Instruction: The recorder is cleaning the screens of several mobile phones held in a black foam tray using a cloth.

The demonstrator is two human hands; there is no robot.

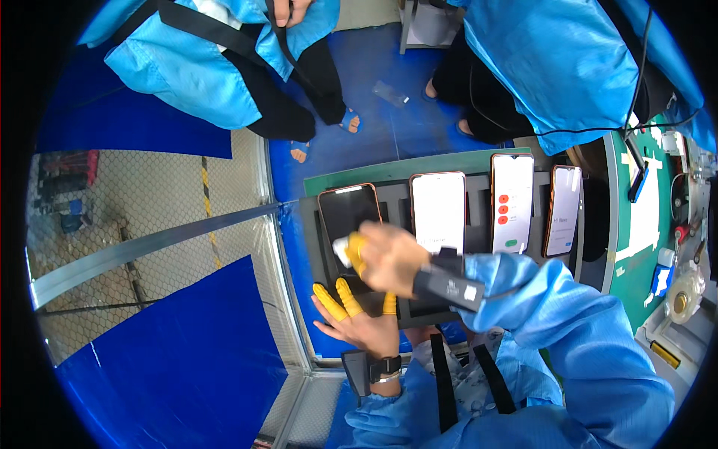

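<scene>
A smartphone (pixel 348 209) with a dark screen and an orange edge lies at the left end of a black slotted tray (pixel 393 203). My right hand (pixel 394 260), slightly blurred, is closed over the phone's lower part. It pinches a small white wad, which looks like a wiping cloth, against or just above the screen. Yellow finger cots cover some fingers of both hands. Just below that phone, my left hand (pixel 359 320) is spread at the tray's near edge, with nothing visible in it. My right hand and sleeve hide part of the tray.
More phones with lit screens lie rightward in the tray: a white one (pixel 438 209), one with red dots (pixel 513 191), and a smaller-looking one (pixel 564 213). Two people in blue smocks stand beyond. A green bench (pixel 632 280) with tools is at right, a mesh-and-metal frame (pixel 164 239) at left.
</scene>
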